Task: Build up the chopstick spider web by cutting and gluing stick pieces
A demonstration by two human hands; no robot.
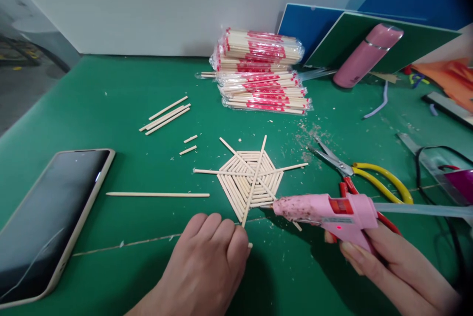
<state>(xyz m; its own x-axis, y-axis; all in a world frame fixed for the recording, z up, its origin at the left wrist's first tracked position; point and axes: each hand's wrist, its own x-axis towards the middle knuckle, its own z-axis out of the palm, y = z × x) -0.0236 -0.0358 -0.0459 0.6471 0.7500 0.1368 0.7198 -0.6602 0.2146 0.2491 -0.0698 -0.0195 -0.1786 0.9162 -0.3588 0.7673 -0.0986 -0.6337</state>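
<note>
1. Knuckles uppermost, the left hand (214,259) sits at seven o'clock from the stick web (254,174), curled tight, apparently around a stick piece (250,245) whose pale end shows beside it.
2. The right hand (388,259), at four o'clock, grips a pink glue gun (320,207) by its handle.
3. The web lies flat on the green table (121,79), its crossed spokes reaching past the rows. The gun's nozzle is at its lower edge, between five and six o'clock, where the rows look fewer.
4. Gluing seems the step in hand; the next move probably calls for a small bead there, then clearing the nozzle so a piece can be pressed flat between two spokes.
5. Farther off, scissors (342,165) lie at three o'clock, cut sticks (168,116) at ten, wrapped chopsticks (262,77) at twelve.
</note>
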